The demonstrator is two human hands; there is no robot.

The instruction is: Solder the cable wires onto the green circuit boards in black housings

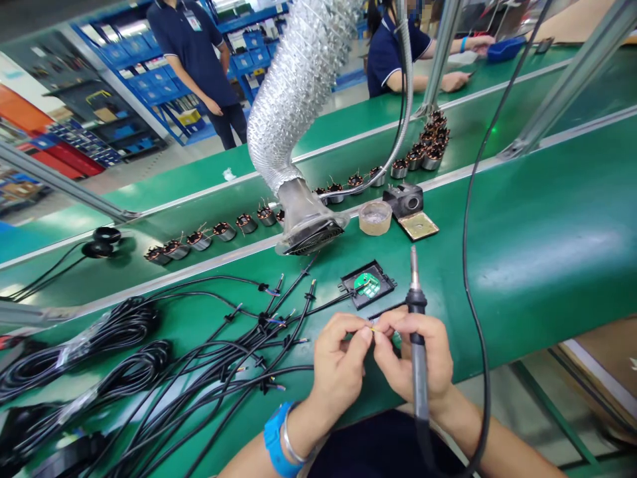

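Observation:
My left hand [343, 355], with a blue band at the wrist, pinches a thin yellow wire [373, 328] between thumb and fingertips. Opposite it, the fingertips of my right hand [423, 348] meet the same wire. My right hand also holds a soldering iron [419, 358], its handle lying across the fingers and its tip pointing up and away from me. Just beyond my hands lies a black plastic housing [381, 300] with a round green circuit board [367, 285] in it. A black cable runs from the left into this housing. The wire's far end is hidden by my fingers.
Black cables [239, 338] with stripped ends spread over the left of the green bench. A fume extraction hood [316, 232] hangs above it. Behind stand a tape roll [375, 218], an iron stand [411, 202] and a row of copper-wound motor stators [246, 223]. Two people are beyond.

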